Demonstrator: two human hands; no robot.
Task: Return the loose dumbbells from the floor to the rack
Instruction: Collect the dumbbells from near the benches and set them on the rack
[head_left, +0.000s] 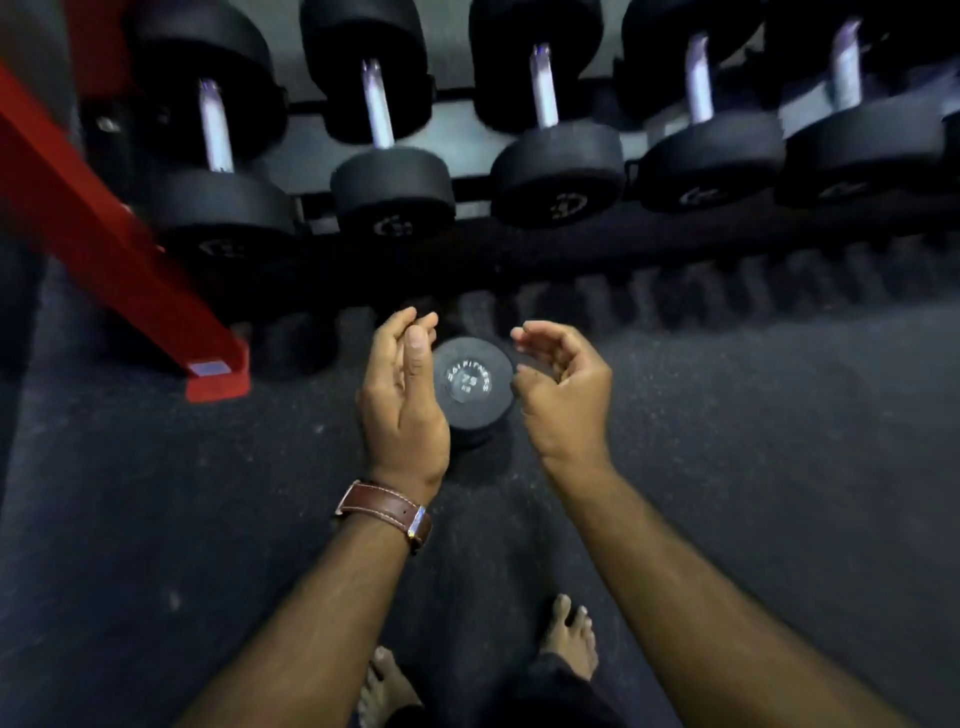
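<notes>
A black dumbbell stands on end on the dark floor, its round top face printed with white lettering. My left hand hovers just left of it, fingers apart and palm turned inward, a brown leather watch strap on the wrist. On the dumbbell's right, my right hand is held with curled fingers that are apart. Neither hand holds anything, and both look above the dumbbell rather than touching it. The rack across the top carries several black dumbbells with steel handles.
A red steel leg of the rack slants down to a foot at the left. A lower row of dark dumbbell ends lines the rack's base. My bare feet stand on the rubber floor below the hands.
</notes>
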